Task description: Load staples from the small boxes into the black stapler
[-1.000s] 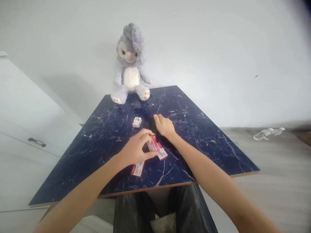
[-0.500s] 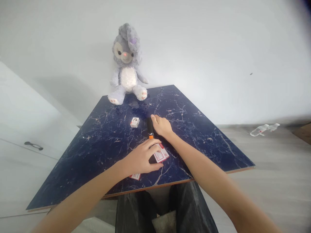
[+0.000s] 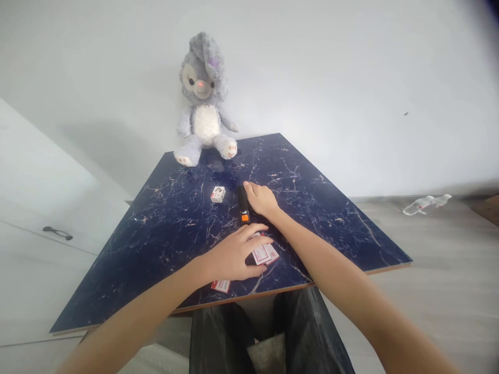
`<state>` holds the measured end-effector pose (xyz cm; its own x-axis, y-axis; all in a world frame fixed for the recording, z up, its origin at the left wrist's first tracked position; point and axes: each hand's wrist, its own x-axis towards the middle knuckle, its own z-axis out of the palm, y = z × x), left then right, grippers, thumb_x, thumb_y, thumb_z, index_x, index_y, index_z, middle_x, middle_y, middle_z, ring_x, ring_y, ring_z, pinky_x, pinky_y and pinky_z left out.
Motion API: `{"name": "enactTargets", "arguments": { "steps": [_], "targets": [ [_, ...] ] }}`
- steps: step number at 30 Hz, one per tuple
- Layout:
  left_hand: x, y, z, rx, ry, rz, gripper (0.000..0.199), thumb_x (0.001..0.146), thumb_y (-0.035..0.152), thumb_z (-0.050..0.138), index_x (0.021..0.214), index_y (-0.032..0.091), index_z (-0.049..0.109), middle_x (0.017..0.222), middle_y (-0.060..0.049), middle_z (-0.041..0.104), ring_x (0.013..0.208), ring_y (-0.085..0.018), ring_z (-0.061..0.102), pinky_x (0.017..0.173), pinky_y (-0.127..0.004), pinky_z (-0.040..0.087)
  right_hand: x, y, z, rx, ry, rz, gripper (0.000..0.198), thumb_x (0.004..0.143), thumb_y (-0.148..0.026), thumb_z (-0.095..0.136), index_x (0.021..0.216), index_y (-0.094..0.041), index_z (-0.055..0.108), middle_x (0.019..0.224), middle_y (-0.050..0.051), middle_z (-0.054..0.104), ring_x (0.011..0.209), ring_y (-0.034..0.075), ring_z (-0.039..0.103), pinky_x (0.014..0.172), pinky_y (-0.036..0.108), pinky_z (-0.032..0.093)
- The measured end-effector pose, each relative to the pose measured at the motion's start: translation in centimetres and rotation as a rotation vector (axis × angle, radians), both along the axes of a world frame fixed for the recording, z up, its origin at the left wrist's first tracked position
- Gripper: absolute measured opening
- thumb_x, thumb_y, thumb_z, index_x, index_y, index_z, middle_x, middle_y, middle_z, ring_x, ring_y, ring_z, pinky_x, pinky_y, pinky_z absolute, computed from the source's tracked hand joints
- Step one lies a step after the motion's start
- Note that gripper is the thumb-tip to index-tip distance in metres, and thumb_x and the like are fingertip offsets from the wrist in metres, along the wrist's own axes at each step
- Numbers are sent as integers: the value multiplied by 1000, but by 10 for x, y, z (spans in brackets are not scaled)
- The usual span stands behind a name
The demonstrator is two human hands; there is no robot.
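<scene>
My right hand [image 3: 263, 200] is closed at the far end of a black handheld device [image 3: 242, 200], with the thumb against its top. An orange button [image 3: 245, 218] shows near the device's closer end; the exact kind of device is unclear. My left hand [image 3: 237, 252] reaches across just in front of it, fingers bent over overlapping red-and-white cards [image 3: 265, 253], thumb at their near edge. Another red-and-white card [image 3: 221, 286] lies partly under my left wrist. A small white box [image 3: 218, 194] stands left of the device.
A grey plush rabbit [image 3: 206, 124] sits at the back of the dark blue marbled table [image 3: 167, 223], against the wall. A white cabinet with a dark handle [image 3: 57, 233] is at left. A clear plastic bottle [image 3: 424, 204] lies on the floor to the right.
My left hand has shifted right and slightly nearer, and the cards under it moved along, now more fanned out. More of the device's orange button shows. My right hand keeps its hold.
</scene>
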<state>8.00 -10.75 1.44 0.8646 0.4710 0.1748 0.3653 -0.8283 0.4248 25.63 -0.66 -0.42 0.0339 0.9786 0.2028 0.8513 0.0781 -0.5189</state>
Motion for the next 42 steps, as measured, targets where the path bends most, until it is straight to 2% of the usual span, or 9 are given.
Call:
{"name": "enactTargets", "arguments": {
  "steps": [3, 11, 16, 22, 25, 28, 32, 37, 42],
  "targets": [
    [-1, 3, -1, 23, -33, -25, 57, 80, 29, 71, 134, 27, 54, 149, -11, 45, 133, -30, 49, 114, -47, 40, 1, 0, -1, -7, -4, 9, 68, 105, -56, 10, 102, -22, 69, 102, 12, 75, 94, 27, 70, 78, 30, 43],
    [2, 8, -8, 52, -102, -38, 54, 86, 50, 69, 134, 28, 56, 151, -11, 45, 136, -30, 49, 114, -48, 41, 0, 2, 0, -29, -11, 1, 69, 105, -55, 11, 98, -21, 71, 99, 12, 75, 93, 26, 69, 76, 28, 42],
    [15, 5, -8, 40, -142, 41, 62, 81, 57, 71, 134, 29, 55, 147, -11, 47, 125, -31, 58, 107, -49, 48, -2, 1, 1, -15, -10, 13, 70, 105, -54, 11, 98, -21, 72, 97, 12, 75, 91, 26, 70, 75, 29, 42],
    [16, -4, -3, 24, -97, 41, 60, 78, 37, 72, 135, 28, 55, 145, -10, 46, 118, -31, 61, 101, -47, 52, -2, 1, 1, -6, -18, -1, 71, 106, -53, 12, 92, -20, 73, 96, 13, 76, 91, 26, 70, 74, 29, 41],
    [11, -6, -4, 48, -74, 41, 66, 75, 38, 74, 136, 26, 53, 146, -12, 45, 125, -34, 55, 105, -50, 48, -1, 1, 0, 11, -26, 6, 70, 106, -52, 13, 92, -20, 73, 96, 13, 76, 91, 26, 70, 74, 28, 41],
    [5, -3, -1, 40, -91, 22, 62, 79, 37, 71, 137, 27, 52, 145, -12, 47, 126, -32, 55, 107, -48, 47, -1, 1, 0, 9, -30, 6, 70, 106, -52, 12, 92, -20, 73, 96, 13, 76, 89, 25, 70, 74, 28, 41],
    [-12, 15, 12, 32, -203, -73, 59, 81, 33, 68, 138, 28, 50, 140, -10, 53, 126, -29, 55, 108, -46, 47, 0, 1, 0, 0, -29, 12, 69, 106, -52, 13, 91, -20, 73, 96, 12, 76, 89, 25, 70, 73, 28, 41],
    [-49, 59, 26, 119, -289, 180, 59, 80, 24, 64, 138, 26, 49, 145, -10, 49, 135, -31, 47, 113, -51, 39, 1, 1, -1, -19, -12, 4, 64, 106, -51, 18, 92, -21, 73, 98, 11, 76, 92, 24, 70, 73, 27, 39],
    [-63, 82, 13, 100, -169, 273, 63, 77, 25, 67, 138, 23, 49, 143, -12, 51, 132, -30, 50, 113, -48, 40, 3, 1, -2, -10, 5, 29, 63, 107, -50, 19, 90, -21, 72, 94, 10, 76, 88, 23, 69, 71, 26, 37]
  ]
}}
